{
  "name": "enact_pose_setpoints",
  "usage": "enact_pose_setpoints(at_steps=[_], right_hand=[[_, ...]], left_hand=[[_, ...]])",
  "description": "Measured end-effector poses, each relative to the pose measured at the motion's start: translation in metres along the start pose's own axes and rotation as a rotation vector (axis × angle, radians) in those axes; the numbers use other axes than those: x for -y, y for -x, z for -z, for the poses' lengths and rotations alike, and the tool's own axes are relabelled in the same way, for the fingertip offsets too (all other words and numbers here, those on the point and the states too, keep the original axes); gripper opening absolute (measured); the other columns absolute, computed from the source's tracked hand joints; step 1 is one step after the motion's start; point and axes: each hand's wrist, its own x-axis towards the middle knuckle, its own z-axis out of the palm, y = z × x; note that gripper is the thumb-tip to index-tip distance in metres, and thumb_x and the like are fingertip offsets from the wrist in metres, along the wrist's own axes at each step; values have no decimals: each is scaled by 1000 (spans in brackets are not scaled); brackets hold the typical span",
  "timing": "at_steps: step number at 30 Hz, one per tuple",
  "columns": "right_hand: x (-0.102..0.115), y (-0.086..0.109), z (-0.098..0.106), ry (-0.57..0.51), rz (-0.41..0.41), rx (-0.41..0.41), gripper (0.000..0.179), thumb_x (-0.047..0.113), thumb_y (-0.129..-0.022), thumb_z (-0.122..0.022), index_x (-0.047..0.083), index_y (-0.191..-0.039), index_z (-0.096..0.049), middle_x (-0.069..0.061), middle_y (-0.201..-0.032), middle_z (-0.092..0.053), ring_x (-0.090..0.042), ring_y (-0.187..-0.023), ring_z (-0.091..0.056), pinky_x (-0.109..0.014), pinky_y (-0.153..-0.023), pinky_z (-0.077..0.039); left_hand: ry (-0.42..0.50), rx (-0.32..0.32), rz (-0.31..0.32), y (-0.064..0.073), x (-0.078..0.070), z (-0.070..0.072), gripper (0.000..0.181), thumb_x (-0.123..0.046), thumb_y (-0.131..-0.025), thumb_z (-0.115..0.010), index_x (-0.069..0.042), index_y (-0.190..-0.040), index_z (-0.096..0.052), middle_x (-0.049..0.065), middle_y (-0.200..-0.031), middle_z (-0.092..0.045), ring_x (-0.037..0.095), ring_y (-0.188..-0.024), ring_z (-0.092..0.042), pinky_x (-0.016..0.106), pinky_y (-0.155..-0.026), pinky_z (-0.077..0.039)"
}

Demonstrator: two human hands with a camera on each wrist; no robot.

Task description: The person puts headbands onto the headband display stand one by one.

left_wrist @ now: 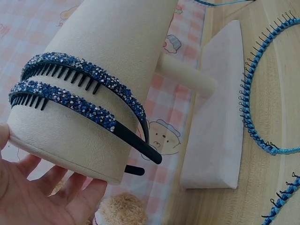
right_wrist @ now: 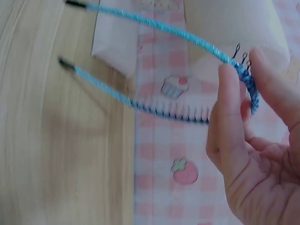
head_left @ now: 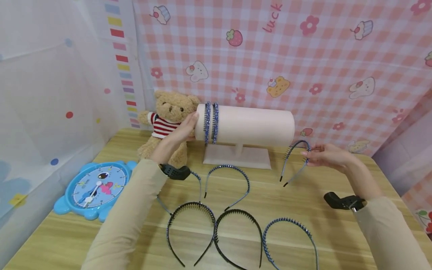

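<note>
A pale cylindrical headband stand (head_left: 253, 125) lies sideways on a post and flat base. My left hand (head_left: 182, 129) holds its left end, thumb to one side and fingers around the rim. Close to that end, two headbands with sparkly blue stones sit side by side: an inner one (left_wrist: 77, 64) and an outer one (left_wrist: 65, 96). Their comb teeth face the cylinder. Off the stand's right end, my right hand (head_left: 329, 155) pinches a thin blue toothed headband (right_wrist: 150, 22) between thumb and fingers near its top. Its dark-tipped ends point down toward the table.
Several more headbands lie on the wooden table, among them a blue one (head_left: 249, 180) before the base and a black one (head_left: 261, 236) nearer. A teddy bear (head_left: 168, 108) sits behind my left arm. At the left stands a blue clock (head_left: 101, 185). Pink checked cloth (head_left: 256, 56) hangs behind.
</note>
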Motion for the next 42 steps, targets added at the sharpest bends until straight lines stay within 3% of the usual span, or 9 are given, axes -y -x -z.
enact_pose_setpoints(at_steps=[6,15,18,23,28,31,34,38,42], right_hand=[[17,-4,-14,0,86,-101,45,19,-90,-58,-6,-117,-31,-5,-98,-47,-4,-83,-59,-26,-83,-55],[29,-11,-32,38,280,-304,33,17,-85,-65,-3,-105,-46,13,-79,-59,-1,-74,-64,-21,-72,-56],[32,-12,-35,128,342,-379,33,16,-84,-66,-5,-104,-50,12,-77,-59,1,-72,-63,-19,-69,-56],[38,-14,-40,380,412,-459,31,18,-81,-70,-4,-99,-58,-5,-80,-61,4,-67,-57,-17,-61,-54],[41,-16,-44,566,446,-573,26,22,-77,-74,3,-85,-58,-12,-79,-62,-10,-68,-54,-20,-57,-46],[43,-17,-44,612,420,-618,37,27,-74,-76,1,-89,-55,-17,-88,-59,-25,-80,-53,-33,-65,-45],[45,-18,-42,597,365,-623,60,30,-72,-78,-2,-112,-48,-25,-110,-50,-37,-97,-48,-48,-76,-45],[48,-24,-34,581,361,-579,100,28,-67,-82,0,-142,-21,-31,-137,-29,-43,-108,-41,-60,-89,-40],[52,-31,-23,609,423,-470,115,26,-64,-84,0,-146,-7,-29,-147,-16,-47,-126,-28,-63,-103,-26]], left_hand=[[-26,-3,9,-2,0,-1,66,-53,-96,-19,-19,-148,2,10,-154,-1,29,-141,-12,54,-108,-29],[3,-31,18,-5,-1,-2,62,-48,-97,-20,-18,-148,-1,10,-154,-6,28,-141,-14,54,-107,-30],[10,-38,14,-6,0,-2,60,-47,-98,-20,-19,-148,-3,10,-154,-8,28,-140,-15,54,-107,-30],[22,-47,10,-6,1,-2,58,-45,-98,-20,-18,-148,-5,11,-153,-10,29,-140,-16,55,-107,-30],[32,-50,17,-5,1,-3,57,-44,-99,-19,-18,-148,-5,12,-153,-10,29,-140,-16,55,-107,-30],[47,-55,19,-4,2,-3,56,-43,-99,-20,-18,-148,-7,12,-153,-12,29,-140,-17,55,-107,-29],[41,-52,18,-4,2,-3,57,-43,-99,-20,-18,-148,-6,13,-153,-12,30,-140,-17,56,-107,-29],[20,-44,16,-3,1,-3,58,-44,-99,-19,-18,-148,-4,12,-153,-10,30,-140,-15,56,-108,-29],[24,-45,17,-2,0,-2,59,-45,-98,-20,-18,-148,-4,11,-154,-9,29,-140,-15,55,-108,-29]])
